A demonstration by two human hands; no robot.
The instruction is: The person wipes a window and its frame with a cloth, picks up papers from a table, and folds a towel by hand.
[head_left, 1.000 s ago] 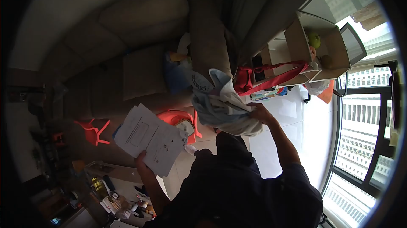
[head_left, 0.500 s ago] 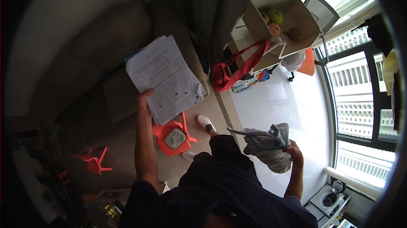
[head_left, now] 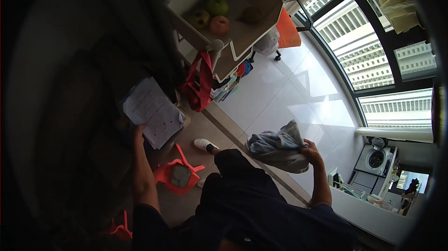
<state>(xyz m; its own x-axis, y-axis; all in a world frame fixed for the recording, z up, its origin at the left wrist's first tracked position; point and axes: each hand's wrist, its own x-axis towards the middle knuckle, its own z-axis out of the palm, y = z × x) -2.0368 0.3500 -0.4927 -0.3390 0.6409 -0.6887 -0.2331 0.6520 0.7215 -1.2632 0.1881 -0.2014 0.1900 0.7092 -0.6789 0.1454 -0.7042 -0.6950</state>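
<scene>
A stack of printed papers [head_left: 156,111] is in my left hand [head_left: 139,134], over the dark sofa side. My fingers are closed on the stack's near edge, and some of them are hidden beneath it. On the other side, my right hand [head_left: 311,152] grips a bunched grey garment [head_left: 277,146] by one end. The garment hangs crumpled above the tiled floor; its exact kind does not show.
A red-orange child's chair [head_left: 163,174] stands near my feet. Ahead is a shelf cart [head_left: 261,29] with apples [head_left: 217,6] and a hanging red bag [head_left: 198,87]. Windows line the right, with a washing machine [head_left: 375,158] beyond.
My view has turned toward the right and the cart looks closer. The papers now sit lower and further left in view. Both hands keep hold of the same things.
</scene>
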